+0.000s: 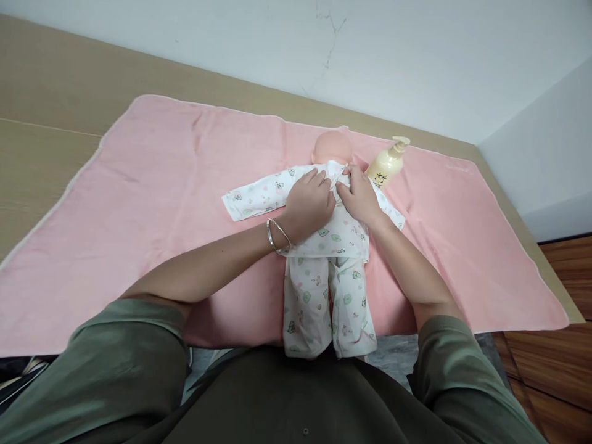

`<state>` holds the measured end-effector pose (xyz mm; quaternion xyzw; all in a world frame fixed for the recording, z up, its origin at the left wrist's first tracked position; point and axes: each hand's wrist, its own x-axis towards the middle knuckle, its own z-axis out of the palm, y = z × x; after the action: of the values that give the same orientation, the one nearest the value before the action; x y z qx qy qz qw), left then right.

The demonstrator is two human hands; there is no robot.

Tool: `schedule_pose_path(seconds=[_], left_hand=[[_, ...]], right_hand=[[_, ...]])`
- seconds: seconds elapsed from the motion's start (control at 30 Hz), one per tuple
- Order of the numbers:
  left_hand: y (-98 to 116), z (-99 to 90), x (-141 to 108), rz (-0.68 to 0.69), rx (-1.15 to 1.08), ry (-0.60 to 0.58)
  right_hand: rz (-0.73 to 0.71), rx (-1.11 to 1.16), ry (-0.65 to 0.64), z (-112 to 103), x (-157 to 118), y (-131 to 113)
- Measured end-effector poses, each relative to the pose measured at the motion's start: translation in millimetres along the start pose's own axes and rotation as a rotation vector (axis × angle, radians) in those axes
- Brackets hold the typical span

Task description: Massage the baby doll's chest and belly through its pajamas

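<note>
A baby doll [332, 147] lies on its back or front, I cannot tell which, with its head away from me. It wears a white printed baby top [340, 240], sleeves spread to both sides, and matching baby trousers [308, 305] whose legs reach the near edge. My left hand [309, 202], a silver bangle [274, 235] on its wrist, rests on the upper body with fingers curled into the top. Just under the neck, my right hand [359, 196] pinches the top's fabric between thumb and fingers. The cloth is bunched between both hands; the exact grip is partly hidden.
Beneath the doll spreads a pink blanket [194, 179] over a wooden table [46, 80]. A cream pump bottle [387, 163] leans or lies right of the doll's head, close to my right hand. A white wall [259, 55] rises behind the table.
</note>
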<state>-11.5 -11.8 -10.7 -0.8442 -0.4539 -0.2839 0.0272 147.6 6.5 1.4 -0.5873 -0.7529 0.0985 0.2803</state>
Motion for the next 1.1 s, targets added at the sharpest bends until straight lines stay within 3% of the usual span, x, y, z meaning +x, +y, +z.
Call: schedule_pose_path(seconds=[0.13,0.27,0.57,0.83,1.1], left_hand=[[-15.3,1.0,10.1,-0.121,-0.071,-0.048],[-29.0,9.1,16.8,-0.170,-0.135,-0.091],[-4.4,6.3,0.2,-0.153,-0.107,-0.050],[-22.0,15.1,10.5,-0.202,-0.200,-0.063],[-19.8,19.1,4.3,-0.226,-0.240,-0.054]], right_hand=[[-0.044,-0.064,-0.042,4.4,-10.1,-6.2],[0.012,-0.150,-0.152,3.5,-19.9,-18.6],[0.086,-0.083,-0.139,4.8,-1.5,0.6],[0.012,-0.194,-0.200,3.6,-19.0,-20.1],[-0.023,-0.070,-0.189,7.0,0.0,6.5]])
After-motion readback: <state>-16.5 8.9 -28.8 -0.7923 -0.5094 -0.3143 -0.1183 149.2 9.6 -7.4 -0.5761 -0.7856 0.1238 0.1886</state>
